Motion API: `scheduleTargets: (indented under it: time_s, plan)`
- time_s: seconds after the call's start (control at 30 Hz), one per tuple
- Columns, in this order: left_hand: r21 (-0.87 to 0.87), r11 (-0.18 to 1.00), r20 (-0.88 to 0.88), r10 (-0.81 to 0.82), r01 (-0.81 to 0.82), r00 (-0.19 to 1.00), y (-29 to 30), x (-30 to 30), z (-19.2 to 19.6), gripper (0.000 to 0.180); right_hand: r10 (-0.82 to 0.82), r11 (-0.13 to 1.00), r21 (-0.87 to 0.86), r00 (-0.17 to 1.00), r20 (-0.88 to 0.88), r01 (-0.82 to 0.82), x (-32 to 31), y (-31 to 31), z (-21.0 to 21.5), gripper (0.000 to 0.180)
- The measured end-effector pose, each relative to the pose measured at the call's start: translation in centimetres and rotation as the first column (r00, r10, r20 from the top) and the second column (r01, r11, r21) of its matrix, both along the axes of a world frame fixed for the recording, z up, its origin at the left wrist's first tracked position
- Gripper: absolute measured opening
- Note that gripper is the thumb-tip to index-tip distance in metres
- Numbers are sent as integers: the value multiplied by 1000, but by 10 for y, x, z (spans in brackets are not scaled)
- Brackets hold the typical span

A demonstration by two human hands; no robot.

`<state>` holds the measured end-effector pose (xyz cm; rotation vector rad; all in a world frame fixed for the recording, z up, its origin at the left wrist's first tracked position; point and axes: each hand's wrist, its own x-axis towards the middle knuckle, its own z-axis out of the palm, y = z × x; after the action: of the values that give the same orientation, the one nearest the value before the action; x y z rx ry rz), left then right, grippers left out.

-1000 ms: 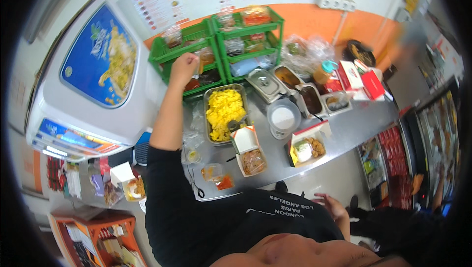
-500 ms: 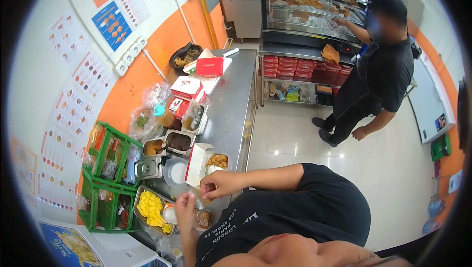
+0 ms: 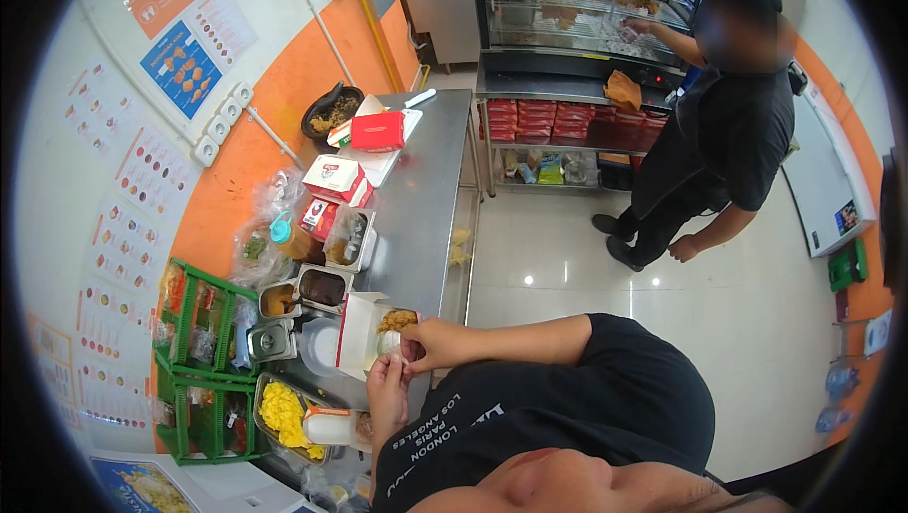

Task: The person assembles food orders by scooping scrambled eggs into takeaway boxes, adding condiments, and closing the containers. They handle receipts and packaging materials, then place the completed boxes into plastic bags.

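Note:
My right hand [image 3: 435,343] and my left hand [image 3: 386,388] meet at the near edge of an opened red-and-white meal box [image 3: 359,326]. Both are closed in a pinch, fingertips together, and whatever they hold is too small and hidden to name. Inside the box lies a piece of fried chicken [image 3: 397,320], with something whitish beside it, partly covered by my right hand. Close to my left hand, a white and orange carton [image 3: 327,426] rests by a metal pan of yellow food [image 3: 284,411].
Along the counter [image 3: 416,201] stand sauce pans [image 3: 323,290], a turquoise-capped bottle [image 3: 287,232], closed meal boxes [image 3: 338,178] and a black bowl [image 3: 331,114]. Green baskets [image 3: 208,324] line the wall. Beyond the counter, a co-worker [image 3: 728,125] reaches into the heated display case [image 3: 577,2].
My hands have moved up and closer together, now against the box's edge. The clear plastic visible between them before is now hidden. The view has shifted slightly; the co-worker still reaches into the case.

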<state>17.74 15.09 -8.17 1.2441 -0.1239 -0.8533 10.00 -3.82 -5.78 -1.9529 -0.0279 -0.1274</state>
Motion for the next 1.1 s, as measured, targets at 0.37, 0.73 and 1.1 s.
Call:
scheduleTargets:
  time_s: [0.37,0.73,1.1]
  plan:
    - [27,1000,54,7,-8,999,-43,-9,10,11,-71,997,-43,997,-16,70,-8,-32,-8,22]
    - [159,983,275,-131,90,952,-59,-14,7,11,-139,978,-153,990,23,141,-15,-38,-12,15]
    - [263,965,433,-107,-12,895,-64,-19,-27,11,-332,906,-269,943,33,328,-12,-34,-24,15]
